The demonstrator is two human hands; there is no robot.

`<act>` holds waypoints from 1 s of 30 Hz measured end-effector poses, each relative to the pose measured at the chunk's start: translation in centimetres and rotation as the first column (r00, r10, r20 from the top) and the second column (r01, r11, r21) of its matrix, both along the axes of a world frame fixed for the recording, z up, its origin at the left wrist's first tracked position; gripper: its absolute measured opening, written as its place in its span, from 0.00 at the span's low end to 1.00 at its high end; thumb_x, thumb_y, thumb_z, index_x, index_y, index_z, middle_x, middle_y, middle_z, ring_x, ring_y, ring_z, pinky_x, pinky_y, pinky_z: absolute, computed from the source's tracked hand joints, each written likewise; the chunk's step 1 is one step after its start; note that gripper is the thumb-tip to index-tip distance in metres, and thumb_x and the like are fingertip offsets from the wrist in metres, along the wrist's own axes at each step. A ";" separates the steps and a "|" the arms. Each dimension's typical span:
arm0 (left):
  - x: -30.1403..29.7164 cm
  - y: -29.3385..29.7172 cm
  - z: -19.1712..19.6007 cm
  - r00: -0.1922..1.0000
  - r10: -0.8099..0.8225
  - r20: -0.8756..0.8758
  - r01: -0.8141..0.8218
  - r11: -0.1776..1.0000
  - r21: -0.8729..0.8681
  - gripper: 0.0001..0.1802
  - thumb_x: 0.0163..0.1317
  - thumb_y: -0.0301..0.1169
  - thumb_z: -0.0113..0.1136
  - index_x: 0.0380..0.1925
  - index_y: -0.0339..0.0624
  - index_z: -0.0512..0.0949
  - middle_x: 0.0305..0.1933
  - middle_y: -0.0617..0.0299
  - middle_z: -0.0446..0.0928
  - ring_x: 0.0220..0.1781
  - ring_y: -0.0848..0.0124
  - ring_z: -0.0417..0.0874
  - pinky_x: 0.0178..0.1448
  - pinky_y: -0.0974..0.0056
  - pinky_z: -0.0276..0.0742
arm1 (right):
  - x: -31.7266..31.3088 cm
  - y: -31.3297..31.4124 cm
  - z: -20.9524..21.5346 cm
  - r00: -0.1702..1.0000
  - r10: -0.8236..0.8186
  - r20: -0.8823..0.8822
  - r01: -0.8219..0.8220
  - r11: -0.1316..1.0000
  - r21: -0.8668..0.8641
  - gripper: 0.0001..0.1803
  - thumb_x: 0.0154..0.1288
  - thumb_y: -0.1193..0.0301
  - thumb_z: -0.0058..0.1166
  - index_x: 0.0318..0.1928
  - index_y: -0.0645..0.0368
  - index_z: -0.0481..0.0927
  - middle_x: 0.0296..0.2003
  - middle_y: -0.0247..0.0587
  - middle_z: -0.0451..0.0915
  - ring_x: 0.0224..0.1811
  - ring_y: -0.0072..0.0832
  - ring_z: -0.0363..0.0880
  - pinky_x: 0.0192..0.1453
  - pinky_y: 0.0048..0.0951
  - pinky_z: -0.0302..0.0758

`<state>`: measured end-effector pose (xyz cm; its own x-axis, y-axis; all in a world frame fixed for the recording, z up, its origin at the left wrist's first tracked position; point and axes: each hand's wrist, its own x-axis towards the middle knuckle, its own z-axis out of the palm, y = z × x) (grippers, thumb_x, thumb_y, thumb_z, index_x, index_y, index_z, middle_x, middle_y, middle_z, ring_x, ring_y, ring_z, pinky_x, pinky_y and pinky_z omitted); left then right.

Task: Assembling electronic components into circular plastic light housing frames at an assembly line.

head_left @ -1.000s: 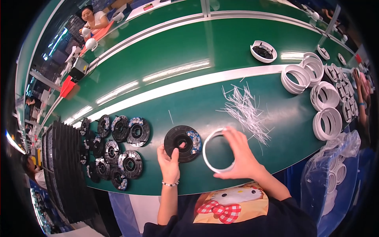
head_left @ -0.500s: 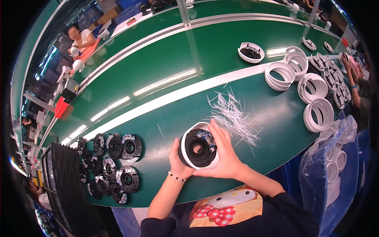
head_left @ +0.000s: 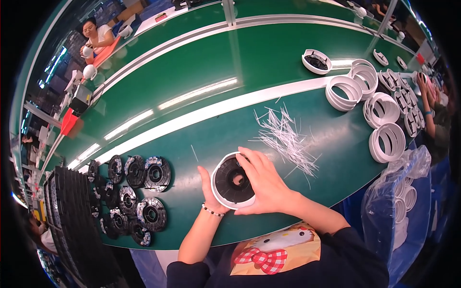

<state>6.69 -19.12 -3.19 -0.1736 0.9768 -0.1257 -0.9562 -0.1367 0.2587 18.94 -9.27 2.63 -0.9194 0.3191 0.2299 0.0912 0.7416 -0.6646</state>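
Both your left hand (head_left: 207,186) and right hand (head_left: 263,185) clasp the rigid-looking black round disc inside its white plastic ring (head_left: 234,180), so grip the rim, it seems light.

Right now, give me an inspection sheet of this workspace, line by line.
Surface: green conveyor belt with white lane strips, lamps reflected on it.
Job's things: black disc sitting inside a white ring, lifted or resting at the near edge, cannot tell which.
Clutter: pile of thin white strips; stacks of white rings at right; black discs and black trays at left; clear bag of rings.
Grips: left hand cups the ring's left rim; right hand lies over its right side.
Cables: nothing seen.
Surroundings: other people work at the far left corner and the right edge.
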 end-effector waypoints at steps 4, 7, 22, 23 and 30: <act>-0.1 -0.3 -0.1 0.999 0.021 -0.026 -0.020 0.999 0.038 0.48 0.49 0.69 0.32 0.57 0.38 0.57 0.58 0.51 0.62 0.57 0.58 0.66 0.60 0.54 0.61 | -0.3 0.1 0.5 0.999 0.039 0.012 -0.039 0.999 0.037 0.60 0.26 0.54 0.68 0.57 0.69 0.49 0.56 0.55 0.50 0.58 0.52 0.51 0.59 0.45 0.53; 1.1 0.2 0.5 0.927 0.181 -0.329 -0.222 0.971 -0.092 0.48 0.48 0.68 0.34 0.57 0.38 0.56 0.57 0.51 0.62 0.58 0.59 0.65 0.60 0.55 0.60 | -0.9 -0.1 -0.1 0.998 -0.062 -0.028 0.060 0.997 -0.043 0.61 0.25 0.52 0.67 0.58 0.69 0.48 0.56 0.54 0.51 0.58 0.51 0.51 0.58 0.46 0.53; -0.4 6.5 2.7 0.950 0.157 -0.270 -0.253 0.894 -0.370 0.26 0.52 0.45 0.42 0.47 0.41 0.67 0.48 0.54 0.71 0.46 0.61 0.74 0.52 0.56 0.70 | 1.3 2.1 -2.7 0.972 -0.171 -0.164 0.181 0.982 0.046 0.54 0.40 0.47 0.58 0.59 0.68 0.47 0.62 0.60 0.37 0.64 0.57 0.34 0.61 0.58 0.41; -2.1 7.4 1.5 0.961 0.094 -0.259 -0.176 0.933 -0.314 0.25 0.52 0.44 0.42 0.46 0.40 0.66 0.49 0.52 0.70 0.48 0.58 0.73 0.54 0.53 0.67 | 2.0 3.2 -2.8 0.961 -0.201 -0.191 0.223 0.970 0.097 0.54 0.40 0.47 0.58 0.59 0.68 0.47 0.62 0.60 0.38 0.64 0.58 0.34 0.61 0.59 0.41; -11.9 16.0 1.4 0.857 0.152 -0.493 -0.337 0.889 -0.310 0.27 0.58 0.46 0.37 0.50 0.37 0.63 0.51 0.51 0.68 0.51 0.57 0.71 0.52 0.50 0.70 | 8.9 16.8 -0.6 0.709 -0.671 -0.218 0.665 0.533 0.523 0.34 0.43 0.59 0.58 0.49 0.63 0.65 0.55 0.51 0.58 0.61 0.47 0.49 0.61 0.52 0.48</act>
